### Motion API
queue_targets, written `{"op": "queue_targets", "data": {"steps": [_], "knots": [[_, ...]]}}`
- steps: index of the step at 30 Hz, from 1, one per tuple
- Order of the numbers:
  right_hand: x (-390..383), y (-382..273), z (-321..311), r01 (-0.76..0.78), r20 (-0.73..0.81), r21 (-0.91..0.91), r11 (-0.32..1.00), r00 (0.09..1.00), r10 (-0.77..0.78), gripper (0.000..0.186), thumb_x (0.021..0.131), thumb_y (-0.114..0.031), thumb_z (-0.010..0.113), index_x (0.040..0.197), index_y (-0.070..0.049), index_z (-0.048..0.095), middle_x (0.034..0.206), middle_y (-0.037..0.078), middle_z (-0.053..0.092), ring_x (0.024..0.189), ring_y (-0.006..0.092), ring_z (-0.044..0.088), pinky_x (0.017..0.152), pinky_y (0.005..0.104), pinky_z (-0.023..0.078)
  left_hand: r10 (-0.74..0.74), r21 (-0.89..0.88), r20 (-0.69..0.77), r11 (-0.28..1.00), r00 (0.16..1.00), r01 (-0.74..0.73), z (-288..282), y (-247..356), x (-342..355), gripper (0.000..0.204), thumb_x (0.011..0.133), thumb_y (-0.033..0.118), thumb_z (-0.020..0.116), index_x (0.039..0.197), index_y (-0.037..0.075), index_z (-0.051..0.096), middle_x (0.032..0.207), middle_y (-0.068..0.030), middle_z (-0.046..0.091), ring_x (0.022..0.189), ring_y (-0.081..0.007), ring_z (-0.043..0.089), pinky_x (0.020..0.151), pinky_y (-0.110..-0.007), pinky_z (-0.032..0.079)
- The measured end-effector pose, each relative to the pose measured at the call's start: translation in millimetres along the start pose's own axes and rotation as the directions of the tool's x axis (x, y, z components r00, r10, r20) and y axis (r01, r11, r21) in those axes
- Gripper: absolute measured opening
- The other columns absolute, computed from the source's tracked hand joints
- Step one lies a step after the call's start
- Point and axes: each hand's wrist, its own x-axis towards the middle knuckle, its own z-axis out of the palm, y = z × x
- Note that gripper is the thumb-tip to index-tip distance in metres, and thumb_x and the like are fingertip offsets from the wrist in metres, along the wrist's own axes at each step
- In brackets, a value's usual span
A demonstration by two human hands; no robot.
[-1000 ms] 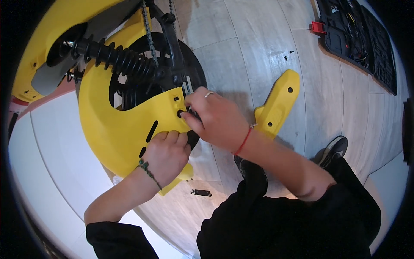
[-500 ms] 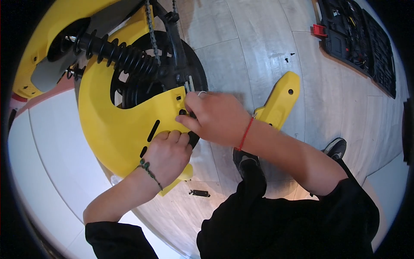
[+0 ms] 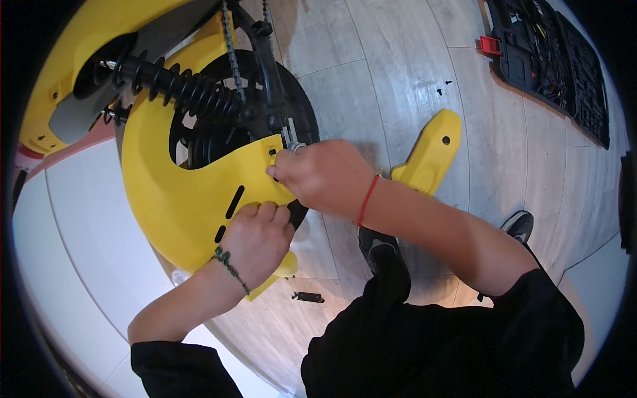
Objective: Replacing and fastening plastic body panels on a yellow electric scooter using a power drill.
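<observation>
A yellow wheel fender (image 3: 166, 199) curves around a black wheel (image 3: 302, 99) of a vehicle lying or standing at the left. My left hand (image 3: 259, 239) presses on the fender's near edge, its fingers curled over it. Just beyond it, my right hand (image 3: 332, 176) is closed, thumb and forefinger pinched at the fender's right corner beside a small hole. Whatever those fingertips hold is hidden. A black coil-spring shock absorber (image 3: 179, 86) and a chain (image 3: 233, 60) show above the fender.
A separate yellow cover piece (image 3: 434, 149) lies on the wood floor right of my hands. Small dark screws (image 3: 440, 90) lie beyond it, and a small black part (image 3: 308, 297) nearer me. An open black tool case (image 3: 541, 63) is at the far right. My shoes (image 3: 517, 227) are close by.
My right hand has shifted slightly left, and its thumb and forefinger now cover the black bolt head that showed between them before. My left hand stays on the fender.
</observation>
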Motion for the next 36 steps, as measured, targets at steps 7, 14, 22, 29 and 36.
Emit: {"op": "queue_targets", "data": {"steps": [7, 14, 22, 29, 36], "knots": [[-5.3, 3.2, -1.0, -0.062, -0.054, 0.044, 0.997, 0.996, 0.065, 0.022, 0.085, -0.021, 0.061, 0.071, -0.005, 0.057, 0.061, 0.013, 0.058, 0.056, 0.0299, 0.060, 0.050, 0.0393, 0.048, 0.014, 0.015, 0.012, 1.000, 1.000, -0.014, -4.0, 0.3, -2.5, 0.008, 0.069, 0.016, 0.064, 0.071, 0.009, 0.066, 0.086, -0.0052, 0.060, 0.080, -0.0184, 0.058, 0.070, -0.031, 0.048], [-7.9, -7.1, 12.1, -0.142, -0.032, 0.156, 0.977, 0.988, 0.149, 0.020, 0.087, -0.021, 0.059, 0.073, -0.006, 0.055, 0.068, 0.013, 0.061, 0.061, 0.0298, 0.061, 0.053, 0.0398, 0.049, 0.019, -0.020, 0.038, 1.000, 0.999, -0.018, -4.9, 0.1, -1.9, 0.010, 0.068, 0.018, 0.066, 0.070, 0.008, 0.065, 0.084, -0.0050, 0.059, 0.079, -0.0184, 0.058, 0.070, -0.031, 0.048], [-7.6, 12.0, 3.2, 0.165, -0.138, -0.038, 0.985, 0.976, -0.169, 0.021, 0.088, -0.020, 0.056, 0.074, -0.006, 0.055, 0.065, 0.012, 0.061, 0.056, 0.0277, 0.061, 0.051, 0.0372, 0.049, 0.015, 0.009, -0.015, 1.000, 1.000, -0.015, -1.7, 0.5, -2.4, 0.011, 0.067, 0.019, 0.067, 0.072, 0.009, 0.065, 0.084, -0.0050, 0.058, 0.080, -0.0175, 0.057, 0.072, -0.031, 0.048], [-8.8, -7.3, 28.6, -0.122, -0.133, 0.027, 0.992, 0.983, 0.125, 0.017, 0.084, -0.017, 0.058, 0.072, -0.006, 0.054, 0.061, 0.008, 0.055, 0.058, 0.0233, 0.060, 0.051, 0.0334, 0.049, 0.022, 0.005, 0.091, 1.000, 0.996, -0.023, -6.3, 0.2, -1.1, 0.010, 0.074, 0.014, 0.063, 0.082, 0.008, 0.066, 0.084, -0.0052, 0.056, 0.084, -0.0182, 0.057, 0.075, -0.030, 0.047], [1.5, 13.6, -5.8, 0.324, -0.041, -0.106, 0.940, 0.943, -0.330, 0.012, 0.083, -0.014, 0.059, 0.081, -0.003, 0.060, 0.068, 0.008, 0.061, 0.065, 0.0237, 0.062, 0.056, 0.0332, 0.051, 0.007, 0.012, -0.014, 1.000, 1.000, -0.007, -1.8, 0.7, -2.3, 0.010, 0.068, 0.018, 0.067, 0.072, 0.008, 0.066, 0.083, -0.0050, 0.057, 0.081, -0.0172, 0.058, 0.073, -0.031, 0.048]]}}
